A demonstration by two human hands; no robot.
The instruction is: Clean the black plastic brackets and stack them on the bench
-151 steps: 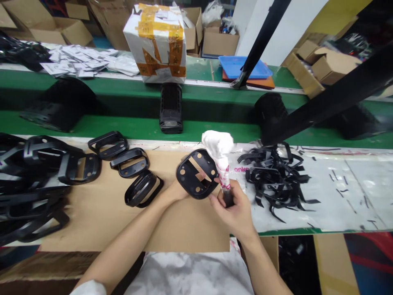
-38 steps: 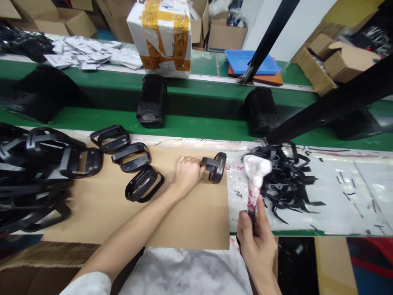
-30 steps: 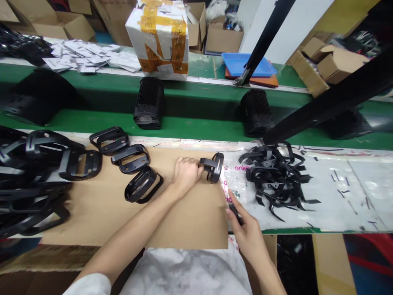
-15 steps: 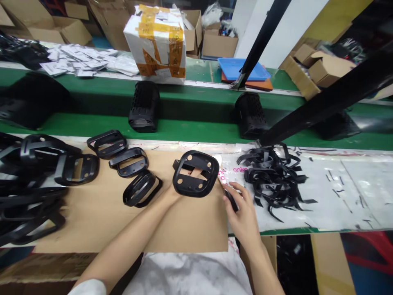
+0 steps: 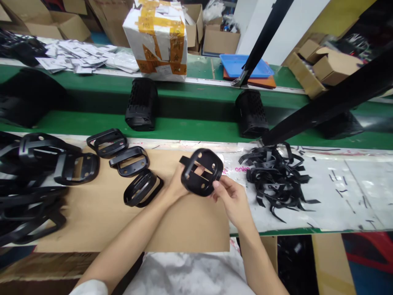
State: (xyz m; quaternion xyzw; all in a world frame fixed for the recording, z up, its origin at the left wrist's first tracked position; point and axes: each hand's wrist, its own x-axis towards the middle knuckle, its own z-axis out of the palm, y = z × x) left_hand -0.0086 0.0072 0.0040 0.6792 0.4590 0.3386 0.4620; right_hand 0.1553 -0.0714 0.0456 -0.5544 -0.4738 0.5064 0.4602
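I hold a black plastic frame (image 5: 202,171), rounded-square with holes and a cross bar, tilted up above the brown cardboard sheet (image 5: 101,213). My left hand (image 5: 175,186) grips it from behind on the left. My right hand (image 5: 230,196) pinches its lower right edge with the fingertips. Three similar black frames (image 5: 128,160) lie in a diagonal row on the cardboard to the left.
A heap of black frames (image 5: 33,180) fills the left bench end. Black plastic trimmings (image 5: 274,176) lie piled on the white sheet to the right. Behind runs a green conveyor (image 5: 196,129) carrying black housings (image 5: 141,104). A taped white box (image 5: 156,37) stands beyond.
My right hand put the cloth-wrapped tool down and came up to the frame. My left hand lifted the frame off the cardboard and tilted it. The housings on the conveyor shifted left.
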